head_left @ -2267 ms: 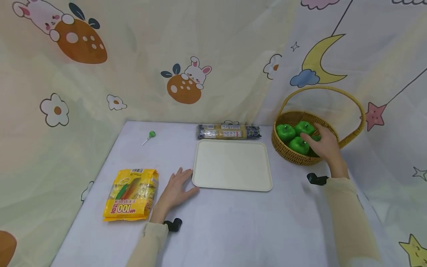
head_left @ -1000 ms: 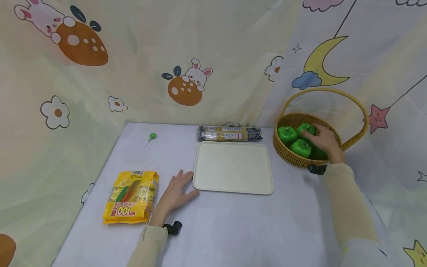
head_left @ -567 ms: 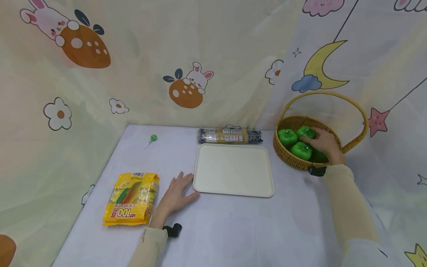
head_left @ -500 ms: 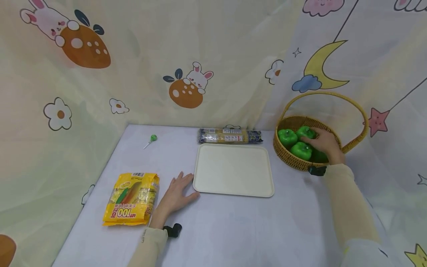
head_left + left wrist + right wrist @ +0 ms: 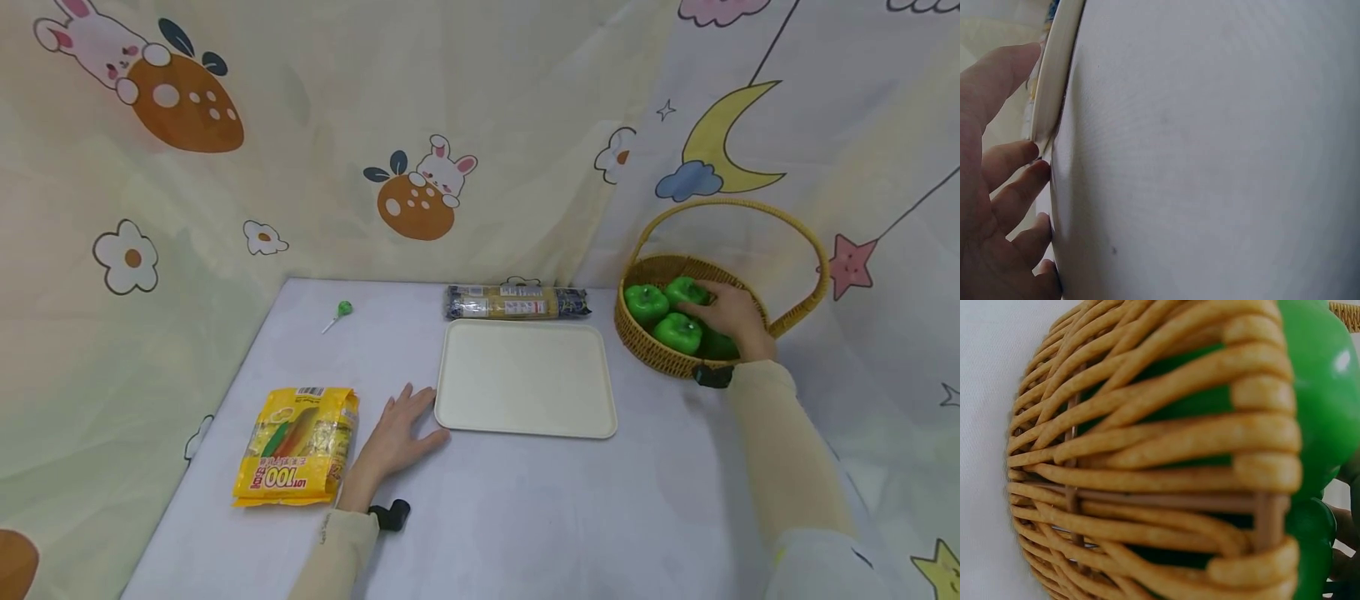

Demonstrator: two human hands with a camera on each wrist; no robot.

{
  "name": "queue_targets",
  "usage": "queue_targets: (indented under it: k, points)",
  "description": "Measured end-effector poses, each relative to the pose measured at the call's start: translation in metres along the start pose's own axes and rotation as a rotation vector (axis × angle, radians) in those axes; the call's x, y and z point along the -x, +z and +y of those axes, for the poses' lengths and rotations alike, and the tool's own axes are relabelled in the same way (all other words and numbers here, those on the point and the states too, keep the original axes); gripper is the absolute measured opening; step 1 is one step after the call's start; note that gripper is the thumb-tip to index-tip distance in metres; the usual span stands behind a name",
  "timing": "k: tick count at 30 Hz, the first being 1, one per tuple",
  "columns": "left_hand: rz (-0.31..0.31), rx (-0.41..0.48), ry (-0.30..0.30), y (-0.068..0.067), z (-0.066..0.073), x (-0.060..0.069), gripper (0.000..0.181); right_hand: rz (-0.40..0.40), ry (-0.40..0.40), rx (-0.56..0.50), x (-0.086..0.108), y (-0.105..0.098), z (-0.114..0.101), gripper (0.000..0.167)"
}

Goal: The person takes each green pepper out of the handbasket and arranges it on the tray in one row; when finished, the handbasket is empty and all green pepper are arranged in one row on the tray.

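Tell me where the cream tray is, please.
In the head view, the cream tray lies near the middle, in front of the long packet, with the left hand at its left edge and the wicker basket to its right.

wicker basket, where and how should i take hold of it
Probably by the top of the handle, from above: it arches high over the wicker basket, while the right hand and green produce crowd the opening.
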State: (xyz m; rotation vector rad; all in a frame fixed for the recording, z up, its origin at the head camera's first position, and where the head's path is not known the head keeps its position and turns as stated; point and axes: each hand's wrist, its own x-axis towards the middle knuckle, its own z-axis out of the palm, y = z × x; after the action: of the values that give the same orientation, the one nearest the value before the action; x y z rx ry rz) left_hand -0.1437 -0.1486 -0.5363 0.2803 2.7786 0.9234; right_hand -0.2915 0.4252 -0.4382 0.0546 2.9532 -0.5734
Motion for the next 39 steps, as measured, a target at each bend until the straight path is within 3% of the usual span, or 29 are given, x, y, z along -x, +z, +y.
queue_targets:
  k: [10,22,39]
  points:
    - [-0.015,0.000,0.001,0.000,0.001,-0.001,0.080,-0.005,-0.011,0.002,0.004,-0.002,-0.001,0.088]
    - [0.001,0.008,0.010,-0.002,-0.001,0.000,0.080,0.051,-0.024,0.015,0.003,-0.005,-0.006,0.085]
    - [-0.016,-0.001,0.013,-0.001,0.000,-0.001,0.079,0.216,-0.058,-0.153,0.024,-0.021,-0.015,0.080]
